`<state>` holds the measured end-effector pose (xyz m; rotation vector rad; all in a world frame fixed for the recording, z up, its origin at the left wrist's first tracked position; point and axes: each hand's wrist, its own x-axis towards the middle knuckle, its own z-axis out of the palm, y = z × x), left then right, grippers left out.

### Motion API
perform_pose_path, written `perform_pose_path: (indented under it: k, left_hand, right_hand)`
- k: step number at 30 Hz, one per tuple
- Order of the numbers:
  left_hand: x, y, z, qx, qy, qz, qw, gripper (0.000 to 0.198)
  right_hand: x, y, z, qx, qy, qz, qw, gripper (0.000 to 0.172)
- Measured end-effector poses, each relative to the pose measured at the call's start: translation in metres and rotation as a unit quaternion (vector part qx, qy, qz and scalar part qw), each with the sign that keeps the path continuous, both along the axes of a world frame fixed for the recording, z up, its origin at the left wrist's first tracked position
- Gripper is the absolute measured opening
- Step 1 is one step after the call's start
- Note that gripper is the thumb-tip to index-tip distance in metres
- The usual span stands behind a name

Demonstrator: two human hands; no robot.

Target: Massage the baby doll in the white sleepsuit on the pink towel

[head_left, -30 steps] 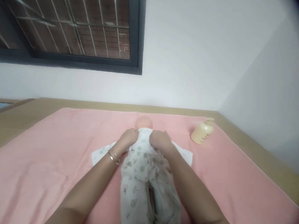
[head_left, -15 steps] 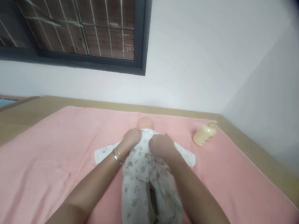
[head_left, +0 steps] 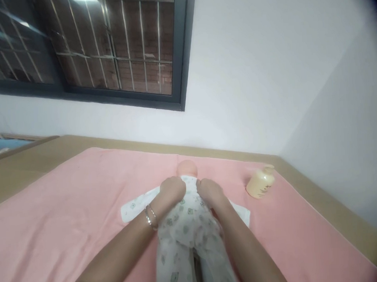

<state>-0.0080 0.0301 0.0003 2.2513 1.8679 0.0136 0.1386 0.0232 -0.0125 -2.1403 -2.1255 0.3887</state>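
Note:
A baby doll (head_left: 187, 168) lies on the pink sheet, its head away from me and its legs towards me. It is dressed in a white baby outfit (head_left: 189, 211) with small printed figures, and both sleeves are spread out sideways. My left hand (head_left: 174, 188), with bangles at the wrist, is closed on the cloth at the left of the chest, just below the head. Across from it, my right hand (head_left: 210, 190) is closed on the cloth at the chest's right edge. My fingertips are mostly hidden. My right forearm covers part of the right sleeve (head_left: 242, 213).
A cream pump bottle (head_left: 260, 183) stands at the right on the pink sheet (head_left: 65, 208). Behind the wooden-coloured edge (head_left: 227, 152) rises a white wall with a dark-framed barred window (head_left: 115, 47). Something blue lies at the far left.
The view has tilted up, so everything sits lower in the picture. My right hand has moved outward to the chest's edge, and the hands are slightly farther apart.

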Motion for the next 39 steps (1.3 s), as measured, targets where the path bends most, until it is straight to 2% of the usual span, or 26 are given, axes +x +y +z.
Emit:
perform_pose_path:
  k: [3,5,10,13,15,17,21,25,28,30,35,39]
  left_hand:
    - [-0.010,0.009,0.001,0.001,-0.005,-0.005,1.000,0.025]
    - [-0.013,0.008,0.000,0.007,-0.007,-0.015,1.000,0.026]
    - [-0.002,-0.008,-0.007,0.034,-0.006,-0.044,0.998,0.017]
    - [0.005,-0.011,-0.012,0.047,-0.014,-0.059,0.997,0.015]
    - [0.004,-0.006,-0.014,0.046,-0.025,-0.046,0.998,0.019]
    - [-0.001,0.003,-0.015,0.039,-0.037,-0.019,0.998,0.028]
    - [-0.010,0.016,-0.017,0.028,-0.064,0.020,0.997,0.048]
    - [-0.002,0.007,-0.021,0.049,-0.059,0.029,0.997,0.054]
    - [0.008,-0.006,-0.022,0.123,-0.019,-0.017,0.992,0.053]
    - [0.011,-0.009,-0.023,0.139,-0.018,-0.036,0.990,0.049]
    - [-0.001,0.009,-0.022,0.055,-0.084,0.009,0.995,0.053]
    - [-0.008,0.020,-0.023,0.024,-0.108,0.002,0.994,0.057]
  right_hand:
    - [-0.014,-0.020,0.007,0.084,-0.047,0.073,0.993,0.049]
    - [-0.018,-0.025,0.009,0.109,-0.044,0.093,0.989,0.050]
    - [0.001,0.002,0.002,-0.003,0.002,0.012,1.000,0.052]
    - [0.012,0.014,-0.003,-0.020,0.004,0.002,1.000,0.049]
    - [0.010,0.010,-0.003,-0.017,0.004,-0.001,1.000,0.050]
    - [0.002,0.001,-0.002,0.004,-0.019,0.019,1.000,0.048]
    - [-0.012,-0.011,-0.001,0.066,-0.070,0.103,0.990,0.041]
    - [-0.003,0.004,-0.007,0.024,0.033,0.021,0.999,0.053]
    - [0.011,0.019,-0.013,-0.011,0.086,-0.017,0.996,0.059]
    - [0.016,0.022,-0.014,-0.019,0.085,-0.024,0.996,0.059]
    - [0.000,0.005,-0.009,0.020,0.038,0.006,0.999,0.057]
    - [-0.014,-0.004,-0.006,0.085,0.000,0.052,0.995,0.055]
